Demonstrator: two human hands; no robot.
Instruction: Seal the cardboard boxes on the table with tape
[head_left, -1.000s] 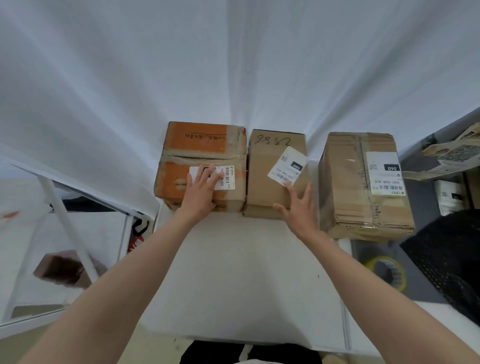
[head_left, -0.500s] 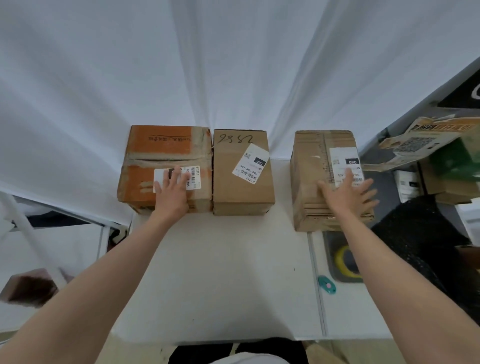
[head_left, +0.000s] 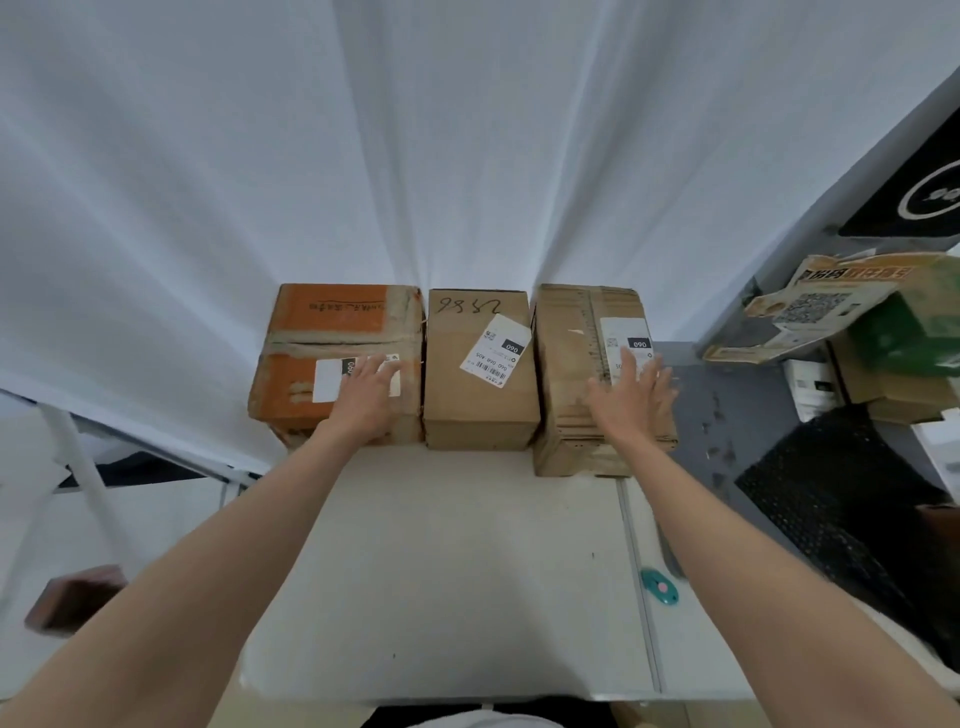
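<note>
My left hand (head_left: 363, 395) and right hand (head_left: 631, 397) rest, fingers released, on 2 of 3 boxes lined up on the table (head_left: 441, 571); taping apparently not yet begun.

The right hand (head_left: 631, 400) has pushed the right box (head_left: 576, 374) against the middle box (head_left: 480, 374).

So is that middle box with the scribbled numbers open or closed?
Closed: the middle box has flat, level top flaps, with a label lying across them.
</note>
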